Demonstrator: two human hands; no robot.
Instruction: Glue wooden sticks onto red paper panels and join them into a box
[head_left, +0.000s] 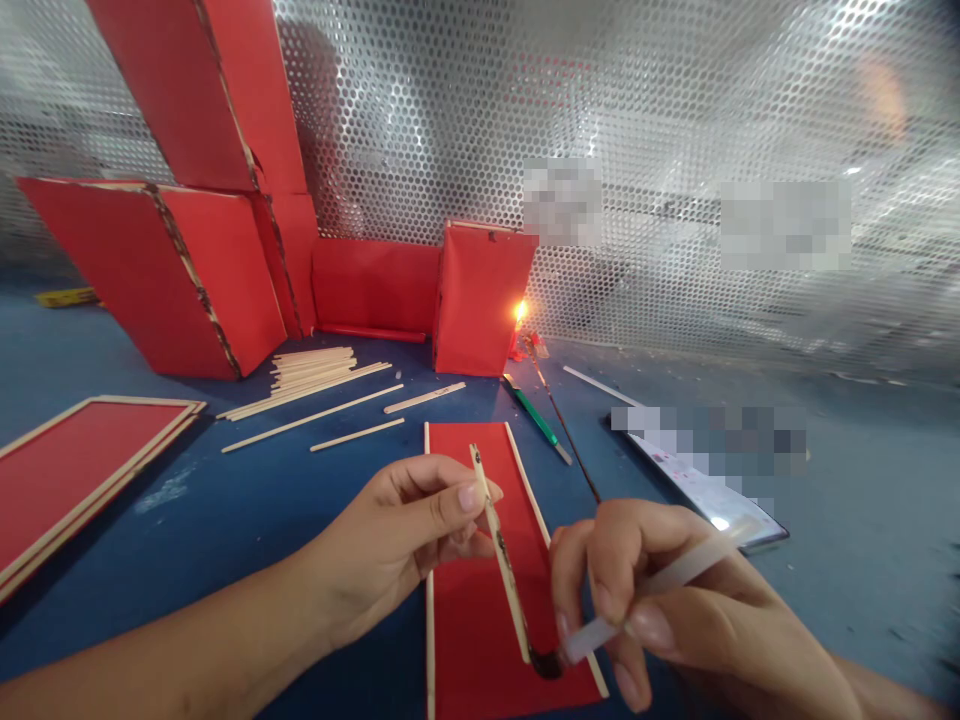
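Between the thumb and fingers of my left hand (420,520), a thin wooden stick (504,560) is held tilted, with dark smears along its face. My right hand (637,590) grips a translucent white glue stick (682,570). The glue stick's dark, melted tip (547,664) touches the lower end of the wooden stick. Beneath both hands lies a red panel (480,620), edged with wooden strips along its long sides. A thin dark rod (562,415) runs back from behind my right hand; whether my fingers touch it is hidden.
A small flame (520,312) burns beside a red box (484,300). Wooden sticks (315,380) lie left of centre, and a green-handled craft knife (536,418) to the right. A phone (705,490) rests farther right. Tall red box shapes (217,270) stand back left; another framed panel (82,470) lies left.
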